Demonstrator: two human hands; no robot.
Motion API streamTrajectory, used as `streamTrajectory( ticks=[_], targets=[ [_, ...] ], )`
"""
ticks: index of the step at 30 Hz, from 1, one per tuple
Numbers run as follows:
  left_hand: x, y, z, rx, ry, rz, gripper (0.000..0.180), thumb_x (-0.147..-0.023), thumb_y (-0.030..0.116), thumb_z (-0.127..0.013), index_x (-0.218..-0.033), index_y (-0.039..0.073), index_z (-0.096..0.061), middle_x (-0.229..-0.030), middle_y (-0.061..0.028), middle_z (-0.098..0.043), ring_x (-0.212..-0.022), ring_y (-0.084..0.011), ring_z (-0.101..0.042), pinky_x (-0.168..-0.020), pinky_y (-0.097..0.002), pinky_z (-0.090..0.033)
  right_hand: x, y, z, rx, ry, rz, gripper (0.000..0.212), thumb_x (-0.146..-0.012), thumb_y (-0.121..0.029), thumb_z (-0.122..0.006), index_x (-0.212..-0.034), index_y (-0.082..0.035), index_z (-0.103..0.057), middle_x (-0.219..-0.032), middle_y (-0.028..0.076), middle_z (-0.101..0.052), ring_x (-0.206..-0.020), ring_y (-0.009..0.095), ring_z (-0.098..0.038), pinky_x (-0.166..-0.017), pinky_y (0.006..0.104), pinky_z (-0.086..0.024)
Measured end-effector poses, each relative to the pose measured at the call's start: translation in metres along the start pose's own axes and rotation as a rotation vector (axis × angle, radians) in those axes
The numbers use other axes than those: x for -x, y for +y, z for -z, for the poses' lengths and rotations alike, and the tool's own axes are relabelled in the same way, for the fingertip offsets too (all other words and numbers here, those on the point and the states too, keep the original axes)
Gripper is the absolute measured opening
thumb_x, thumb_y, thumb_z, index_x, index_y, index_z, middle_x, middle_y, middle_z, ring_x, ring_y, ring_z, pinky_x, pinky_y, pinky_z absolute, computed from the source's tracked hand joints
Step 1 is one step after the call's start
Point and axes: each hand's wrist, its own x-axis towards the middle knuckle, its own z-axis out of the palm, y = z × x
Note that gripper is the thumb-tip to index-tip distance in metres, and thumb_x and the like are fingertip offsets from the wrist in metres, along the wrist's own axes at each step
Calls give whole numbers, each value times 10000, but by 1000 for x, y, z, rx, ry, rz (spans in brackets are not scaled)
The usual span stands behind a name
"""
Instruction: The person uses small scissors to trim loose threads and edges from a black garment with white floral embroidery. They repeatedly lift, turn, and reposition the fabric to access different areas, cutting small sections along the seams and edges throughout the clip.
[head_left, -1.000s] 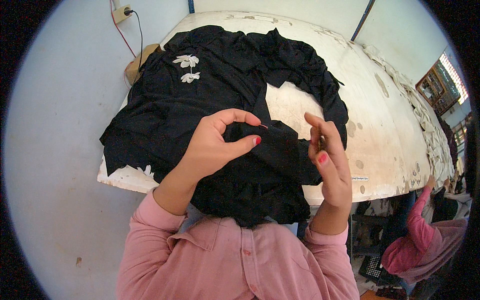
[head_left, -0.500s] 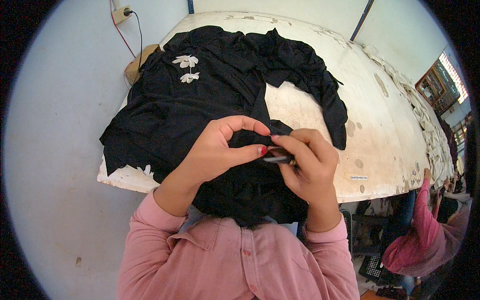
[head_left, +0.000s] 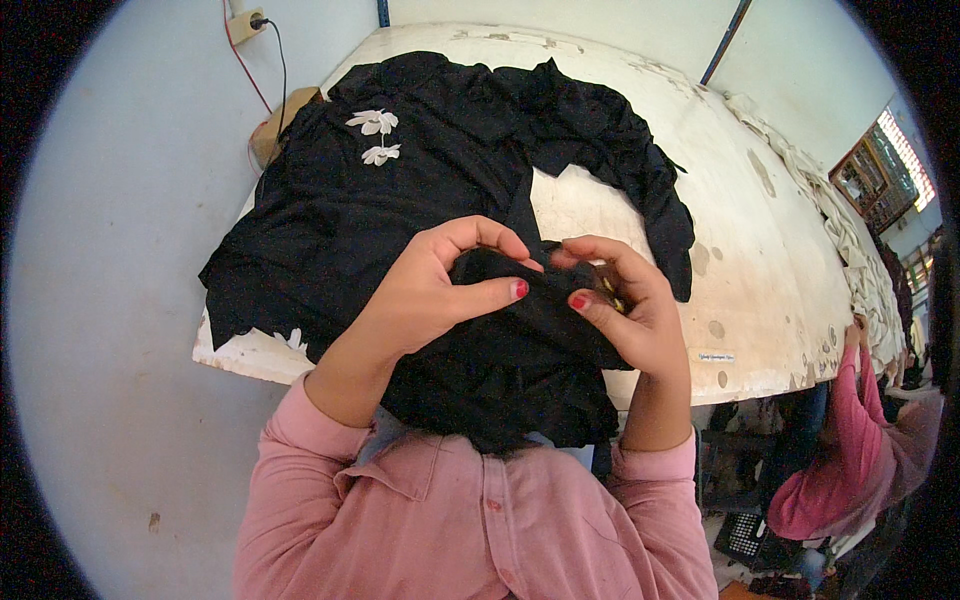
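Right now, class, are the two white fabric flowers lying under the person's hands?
No: the white fabric flowers lie far up the black cloth, apart from both hands bunching it nearer the body.

This looks like a garment workshop. A long, worn white bench (head_left: 760, 250) with stained, chipped paint fills the upper middle of the frame, piled with black cloth (head_left: 400, 190). Along its far right edge lies a row of pale fabric (head_left: 850, 240). At the lower right another person in pink (head_left: 860, 450) works at the same bench.
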Motion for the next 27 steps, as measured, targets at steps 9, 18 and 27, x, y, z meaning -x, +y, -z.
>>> streamTrajectory(
  ticks=[9,18,27],
  targets=[
    [0,6,9,-13,-126,164,273,-816,172,-723,-1017,-3,-665,-934,-37,-664,-889,-88,-589,-819,-229,-454,3,-10,6,211,133,63,343,-728,17,-699,-1056,-44,-622,-834,23,-584,-741,92,-542,-661,219,-430],
    [-2,-7,5,355,-138,270,241,-885,190,-651,-1043,12,-686,-965,-58,-683,-882,-87,-599,-812,-215,-451,4,-20,-10,570,197,413,264,-666,16,-686,-921,-54,-682,-840,88,-575,-668,180,-590,-574,264,-465],
    [-6,-12,7,149,-79,264,261,-871,194,-650,-1049,6,-682,-977,-69,-685,-888,-107,-613,-839,-235,-451,5,-20,-12,578,130,428,299,-579,-1,-678,-870,-71,-694,-764,84,-584,-647,207,-596,-567,279,-469]
  ],
)
